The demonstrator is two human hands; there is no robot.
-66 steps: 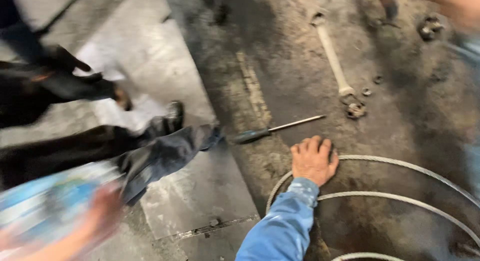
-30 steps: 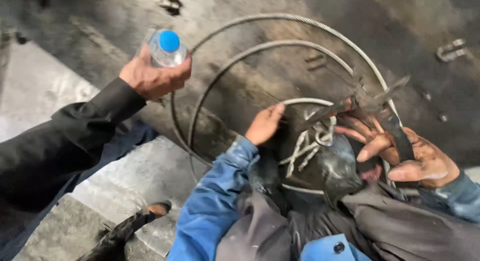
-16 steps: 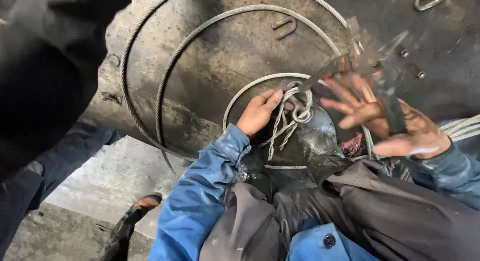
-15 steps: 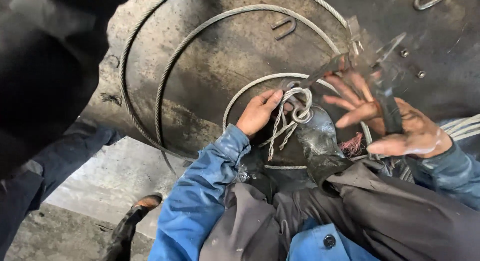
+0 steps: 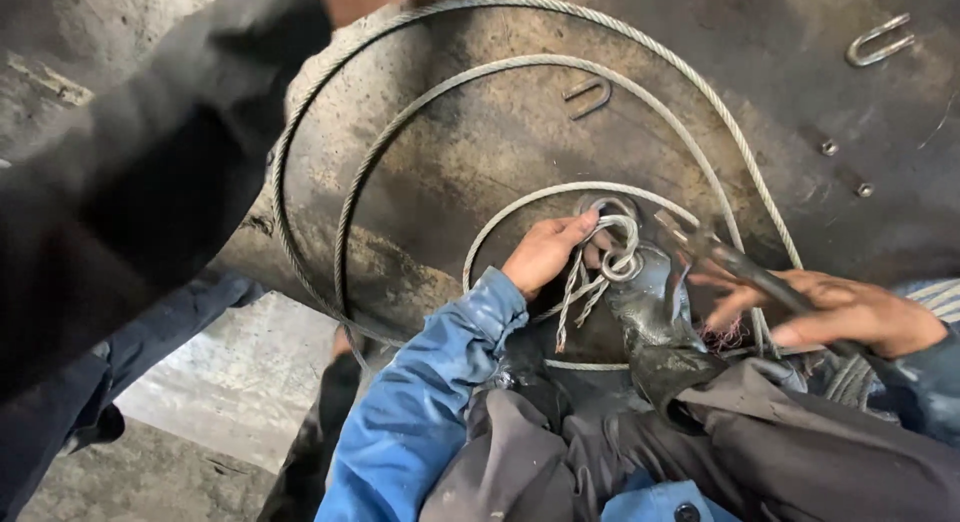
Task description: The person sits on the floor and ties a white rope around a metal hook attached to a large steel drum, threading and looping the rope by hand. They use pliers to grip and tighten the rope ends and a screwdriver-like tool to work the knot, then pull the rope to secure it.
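While left hand (image 5: pixel 545 254) still grips wire loop (image 5: pixel 612 244), right hand (image 5: pixel 850 312) now clasps dark tool (image 5: pixel 745 267).

Co-worker's dark sleeve (image 5: pixel 130 172) blurred and cut off at left, tool (image 5: pixel 745 267) motion-blurred, cable's (image 5: pixel 850 377) right coils cropped

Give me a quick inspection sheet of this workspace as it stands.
Surface: dark, grimy metal plate.
Job's things: frayed wire rope end, looped, beside a boot.
Clutter: two U-bolts, small nuts.
Hands: left hand grips the rope end; right hand holds a long metal tool.
Cables: wire rope coiled in wide rings.
Surroundings: another person's dark sleeve, concrete floor.
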